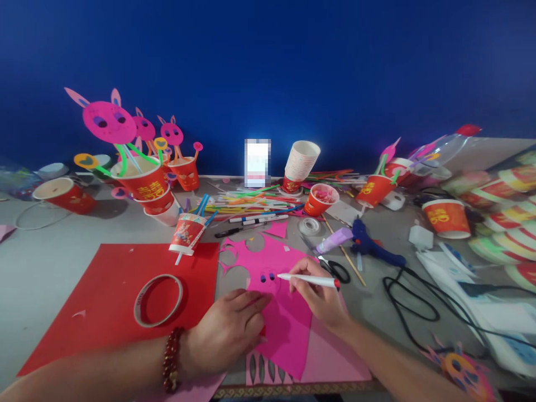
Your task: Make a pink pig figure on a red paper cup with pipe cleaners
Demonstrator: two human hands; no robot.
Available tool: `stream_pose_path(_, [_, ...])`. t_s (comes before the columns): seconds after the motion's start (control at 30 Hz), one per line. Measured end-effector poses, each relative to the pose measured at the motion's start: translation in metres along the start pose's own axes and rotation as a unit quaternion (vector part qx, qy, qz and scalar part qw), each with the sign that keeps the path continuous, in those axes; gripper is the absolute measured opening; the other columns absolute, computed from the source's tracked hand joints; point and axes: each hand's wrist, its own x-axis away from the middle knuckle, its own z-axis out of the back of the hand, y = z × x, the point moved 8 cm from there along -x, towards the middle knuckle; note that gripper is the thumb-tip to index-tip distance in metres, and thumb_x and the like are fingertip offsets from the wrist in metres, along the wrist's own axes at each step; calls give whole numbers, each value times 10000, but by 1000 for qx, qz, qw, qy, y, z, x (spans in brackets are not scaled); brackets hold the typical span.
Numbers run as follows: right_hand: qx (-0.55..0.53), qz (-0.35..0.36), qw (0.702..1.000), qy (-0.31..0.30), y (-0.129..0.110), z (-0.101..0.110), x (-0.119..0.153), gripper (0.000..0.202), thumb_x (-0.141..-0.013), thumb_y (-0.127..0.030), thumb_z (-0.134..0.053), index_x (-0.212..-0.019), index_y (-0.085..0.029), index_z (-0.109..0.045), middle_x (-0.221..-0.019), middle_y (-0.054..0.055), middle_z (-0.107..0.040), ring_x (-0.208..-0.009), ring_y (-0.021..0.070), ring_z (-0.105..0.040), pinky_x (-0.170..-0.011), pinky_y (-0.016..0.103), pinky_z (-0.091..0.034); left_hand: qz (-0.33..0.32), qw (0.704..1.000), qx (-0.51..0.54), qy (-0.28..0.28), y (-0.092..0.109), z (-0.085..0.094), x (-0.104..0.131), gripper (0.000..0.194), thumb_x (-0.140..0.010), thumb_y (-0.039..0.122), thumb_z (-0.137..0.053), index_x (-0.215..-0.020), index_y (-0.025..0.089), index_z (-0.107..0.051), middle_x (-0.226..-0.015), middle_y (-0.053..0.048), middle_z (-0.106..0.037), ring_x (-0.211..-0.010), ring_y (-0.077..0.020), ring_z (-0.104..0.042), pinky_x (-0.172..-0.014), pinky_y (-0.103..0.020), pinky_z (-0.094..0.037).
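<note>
A bright pink sheet [288, 324] with round cut-outs along its upper left lies in front of me. Two small blue-and-dark eyes [267, 277] are on a round pink piece over it. My right hand [318, 290] is closed around a white marker with a red end [312, 278], its tip beside the right eye. My left hand [232, 324] rests on the pink paper just left of and below the eyes, fingers together and pointing right; whatever may lie beneath its fingers is hidden. Under the bright sheet is a paler pink sheet [335, 357].
Left lie a red sheet [113, 290] and a tape ring [139, 312]. Behind stand decorated cups [146, 181], colourful sticks [247, 201], and stacked cups [302, 159]. Black scissors [341, 272], a blue glue gun [374, 248] and its cable [391, 307] are at right.
</note>
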Motion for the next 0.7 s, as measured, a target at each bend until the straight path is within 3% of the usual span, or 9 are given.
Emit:
stream_pose_path(0.17, [25, 26, 998, -50, -18, -13, -4, 171, -883, -229, -513, -716, -201, -537, -596, -34, -522, -524, 116, -455, -505, 224, -351, -4, 1000, -12, 9, 1, 3, -2, 168, -960, 302, -527, -960, 155, -608, -1337, -96, -611, -1214, -226, -549, -975, -368, -471])
stream_pose_path(0.47, [21, 42, 998, -29, -1, -26, -7, 179, -856, -208, -509, -678, -202, -493, -554, -57, -420, -490, 105, -367, -461, 235, -283, -11, 1000, -25, 13, 3, 9, -4, 212, -975, 337, -504, -942, 156, -609, -1305, -109, -632, -1183, -227, -574, -974, -363, -466])
stream_pose_path(0.7, [49, 56, 996, -42, -4, -27, -7, 174, -853, -196, -499, -679, -199, -506, -562, -50, -456, -498, 109, -396, -477, 237, -303, -4, 1000, -13, 1, 1, 3, -2, 207, -973, 332, -505, -964, 158, -617, -1345, -100, -601, -1224, -223, -535, -999, -364, -448])
